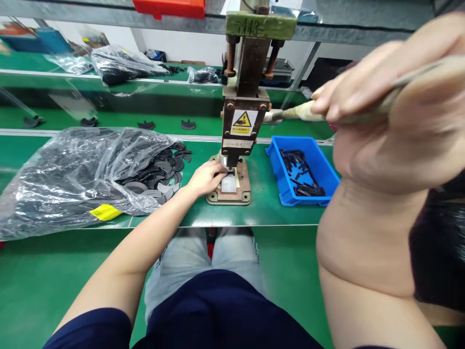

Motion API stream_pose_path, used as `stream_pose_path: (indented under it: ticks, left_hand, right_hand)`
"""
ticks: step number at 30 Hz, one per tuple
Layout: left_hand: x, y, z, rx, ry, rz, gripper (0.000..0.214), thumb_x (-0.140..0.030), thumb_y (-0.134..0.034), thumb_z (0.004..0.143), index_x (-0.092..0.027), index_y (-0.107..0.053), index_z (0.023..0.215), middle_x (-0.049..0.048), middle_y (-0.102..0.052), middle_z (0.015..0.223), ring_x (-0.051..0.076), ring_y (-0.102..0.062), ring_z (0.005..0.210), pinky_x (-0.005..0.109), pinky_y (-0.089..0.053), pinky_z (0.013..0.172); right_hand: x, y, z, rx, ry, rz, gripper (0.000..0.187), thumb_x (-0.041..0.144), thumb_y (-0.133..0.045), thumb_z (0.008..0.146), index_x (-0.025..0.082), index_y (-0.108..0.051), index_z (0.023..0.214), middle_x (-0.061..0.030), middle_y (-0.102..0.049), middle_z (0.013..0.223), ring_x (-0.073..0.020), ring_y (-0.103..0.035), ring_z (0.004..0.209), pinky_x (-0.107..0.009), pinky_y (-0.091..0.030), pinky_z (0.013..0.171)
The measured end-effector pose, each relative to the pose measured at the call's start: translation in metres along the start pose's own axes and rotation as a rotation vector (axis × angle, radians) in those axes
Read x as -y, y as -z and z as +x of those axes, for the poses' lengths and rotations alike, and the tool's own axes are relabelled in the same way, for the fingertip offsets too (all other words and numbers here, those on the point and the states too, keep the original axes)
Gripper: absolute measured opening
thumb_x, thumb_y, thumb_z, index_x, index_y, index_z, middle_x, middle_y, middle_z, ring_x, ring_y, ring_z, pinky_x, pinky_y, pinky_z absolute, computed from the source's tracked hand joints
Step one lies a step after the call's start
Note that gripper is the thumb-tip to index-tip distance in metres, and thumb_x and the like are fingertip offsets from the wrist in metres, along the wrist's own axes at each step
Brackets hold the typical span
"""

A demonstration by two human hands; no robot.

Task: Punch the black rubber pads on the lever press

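Note:
My right hand, large and blurred at the upper right, wraps round the pale lever handle of a hand press. The rusty press head bears a yellow warning label. Under its ram, a whitish fixture block sits on the bolted base plate. My left hand reaches in from the left, with its fingertips closed at the fixture, just below the ram. A small dark piece shows there; what the fingertips grip is mostly hidden.
Left of the press lies a clear plastic bag, with black curved parts spilling out. A blue bin on the right holds small black strips. Spaced curved parts rest on the green strip behind. A metal shelf spans the top.

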State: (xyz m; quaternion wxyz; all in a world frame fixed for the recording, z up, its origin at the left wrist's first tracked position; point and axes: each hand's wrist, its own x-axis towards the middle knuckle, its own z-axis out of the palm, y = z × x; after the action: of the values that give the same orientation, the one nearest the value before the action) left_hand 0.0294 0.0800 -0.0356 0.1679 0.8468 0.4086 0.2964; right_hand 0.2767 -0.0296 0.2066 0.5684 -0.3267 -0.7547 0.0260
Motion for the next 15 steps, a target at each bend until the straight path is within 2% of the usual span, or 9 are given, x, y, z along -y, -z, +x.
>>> stream_pose_path:
  ticks: [2,4,8,10,13,15]
  left_hand:
    - [0.001,0.0,0.0,0.004,-0.001,-0.014,0.022,-0.03,-0.063,0.102,-0.021,-0.082,0.11,0.0095,-0.081,0.117,0.026,-0.072,0.116,0.039,-0.054,0.107]
    - [0.002,0.0,0.0,0.002,-0.005,-0.03,0.022,-0.03,-0.063,0.103,-0.021,-0.082,0.11,0.0093,-0.081,0.116,0.026,-0.072,0.116,0.04,-0.053,0.108]
    - [-0.001,-0.003,-0.001,0.007,0.03,-0.064,0.021,-0.031,-0.063,0.103,-0.021,-0.081,0.108,0.0092,-0.081,0.118,0.026,-0.072,0.116,0.04,-0.052,0.109]
    - [-0.004,-0.005,-0.001,0.009,0.053,-0.087,0.021,-0.032,-0.063,0.103,-0.02,-0.08,0.107,0.0091,-0.081,0.117,0.026,-0.072,0.113,0.039,-0.053,0.106]
    - [0.001,0.001,0.001,0.024,0.083,-0.095,0.023,-0.033,-0.062,0.103,-0.02,-0.079,0.111,0.0082,-0.08,0.117,0.024,-0.073,0.111,0.036,-0.054,0.103]
    - [0.017,0.018,0.002,0.022,0.127,-0.019,0.024,-0.032,-0.062,0.103,-0.02,-0.079,0.114,0.009,-0.08,0.119,0.025,-0.072,0.113,0.037,-0.054,0.105]
  right_hand:
    - [0.0,-0.004,-0.017,-0.089,-0.029,0.131,0.039,0.055,-0.063,0.101,0.024,-0.063,0.078,-0.0027,-0.059,0.076,-0.0155,-0.068,0.073,-0.04,-0.064,0.077]
    - [-0.005,-0.011,-0.042,-0.113,0.013,0.132,0.037,0.046,-0.07,0.098,0.025,-0.058,0.07,-0.0006,-0.058,0.068,-0.0168,-0.066,0.067,-0.045,-0.064,0.076]
    - [-0.027,-0.027,-0.098,-0.069,0.156,0.021,0.031,0.038,-0.066,0.094,0.029,-0.056,0.067,0.0039,-0.059,0.061,-0.0175,-0.068,0.065,-0.055,-0.064,0.09]
    - [-0.037,-0.033,-0.12,-0.078,0.171,-0.016,0.027,0.039,-0.066,0.092,0.03,-0.057,0.069,0.005,-0.062,0.061,-0.0181,-0.07,0.068,-0.057,-0.063,0.096]
    - [-0.046,-0.04,-0.139,-0.133,0.161,-0.034,0.023,0.037,-0.067,0.09,0.032,-0.058,0.07,0.0049,-0.064,0.063,-0.0193,-0.071,0.071,-0.058,-0.062,0.099]
    - [-0.051,-0.044,-0.142,-0.175,0.166,-0.006,0.022,0.037,-0.067,0.09,0.032,-0.059,0.07,0.0034,-0.063,0.063,-0.0207,-0.07,0.071,-0.059,-0.062,0.098]
